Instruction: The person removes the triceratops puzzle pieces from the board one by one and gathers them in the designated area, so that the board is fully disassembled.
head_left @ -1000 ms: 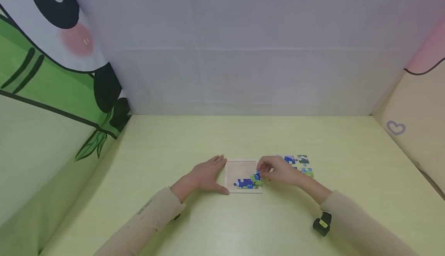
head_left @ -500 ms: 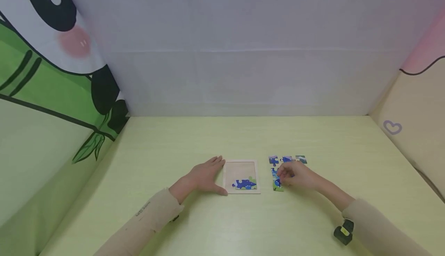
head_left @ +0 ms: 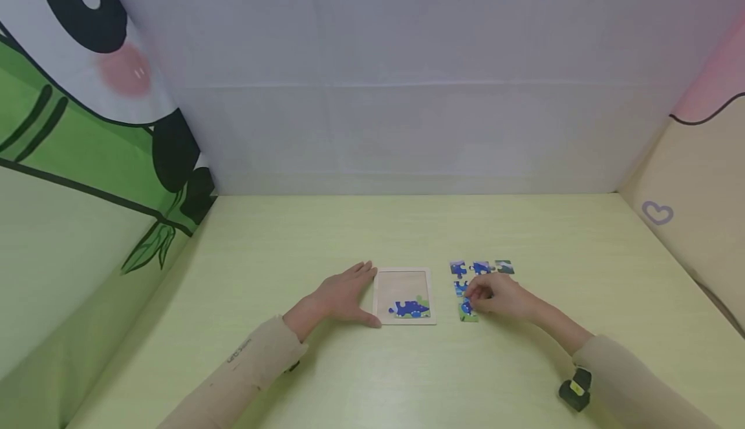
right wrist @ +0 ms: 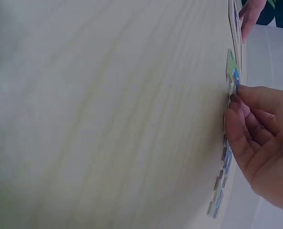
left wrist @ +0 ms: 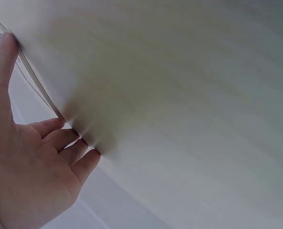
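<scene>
My left hand (head_left: 345,294) lies with fingers spread along the left side of a wooden puzzle tray (head_left: 432,293), its thumb by the lower left corner. Joined blue and green puzzle pieces (head_left: 412,310) fill part of the tray's bottom. To the right of it, my right hand (head_left: 499,294) pinches a green-and-blue puzzle piece (head_left: 468,312) between thumb and fingertips, close to the table. In the right wrist view, that puzzle piece (right wrist: 231,64) sticks out beyond the fingertips. The right hand covers part of the loose pieces.
Several loose puzzle pieces (head_left: 480,267) lie in rows behind and around the right hand. The pale wooden table (head_left: 326,228) ends at a grey cloth wall (head_left: 407,131). Printed cloth panels stand at the left (head_left: 87,157) and right (head_left: 698,176).
My right hand has moved right, from the tray's right edge to the loose pieces. The green-and-blue piece has shifted slightly in the last half second. My left hand stays at the tray.
</scene>
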`<state>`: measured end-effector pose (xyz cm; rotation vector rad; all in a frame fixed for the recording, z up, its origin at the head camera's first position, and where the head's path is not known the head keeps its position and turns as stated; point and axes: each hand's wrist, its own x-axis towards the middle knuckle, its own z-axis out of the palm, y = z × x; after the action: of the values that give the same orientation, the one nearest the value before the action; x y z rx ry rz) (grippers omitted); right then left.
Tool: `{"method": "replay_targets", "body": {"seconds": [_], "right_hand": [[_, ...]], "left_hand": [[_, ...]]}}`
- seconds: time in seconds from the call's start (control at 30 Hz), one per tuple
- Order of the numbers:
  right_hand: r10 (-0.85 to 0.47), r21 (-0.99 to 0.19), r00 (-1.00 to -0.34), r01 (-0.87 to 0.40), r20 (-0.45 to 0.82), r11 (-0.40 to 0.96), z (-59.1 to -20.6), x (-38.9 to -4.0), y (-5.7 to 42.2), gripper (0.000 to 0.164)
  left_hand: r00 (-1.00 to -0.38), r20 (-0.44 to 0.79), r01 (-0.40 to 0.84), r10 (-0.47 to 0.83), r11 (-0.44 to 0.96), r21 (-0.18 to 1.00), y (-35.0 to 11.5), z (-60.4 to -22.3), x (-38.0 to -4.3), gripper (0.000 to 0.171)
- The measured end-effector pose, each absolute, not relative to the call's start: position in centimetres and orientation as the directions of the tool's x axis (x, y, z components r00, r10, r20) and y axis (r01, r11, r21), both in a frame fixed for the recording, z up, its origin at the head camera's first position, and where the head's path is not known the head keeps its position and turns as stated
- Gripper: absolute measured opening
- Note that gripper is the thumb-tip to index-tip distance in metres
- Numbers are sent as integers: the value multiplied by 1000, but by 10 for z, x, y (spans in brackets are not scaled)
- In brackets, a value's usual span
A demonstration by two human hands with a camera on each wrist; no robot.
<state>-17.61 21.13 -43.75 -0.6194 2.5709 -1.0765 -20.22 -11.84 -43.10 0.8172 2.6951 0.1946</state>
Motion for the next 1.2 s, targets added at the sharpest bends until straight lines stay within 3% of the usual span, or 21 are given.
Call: {"method": "replay_targets", "body": {"seconds": [0.87, 1.2], "right_hand": [[-535, -695, -842, -347, -65, 629, -428, -177, 211, 13], [-570, -721, -821, -371, -41, 586, -427, -179, 180, 13]], "left_hand": [[-781, -249, 519, 573, 817, 251, -119, -426, -199, 106], [-781, -264, 517, 565, 824, 232, -118, -425, -200, 106]]}}
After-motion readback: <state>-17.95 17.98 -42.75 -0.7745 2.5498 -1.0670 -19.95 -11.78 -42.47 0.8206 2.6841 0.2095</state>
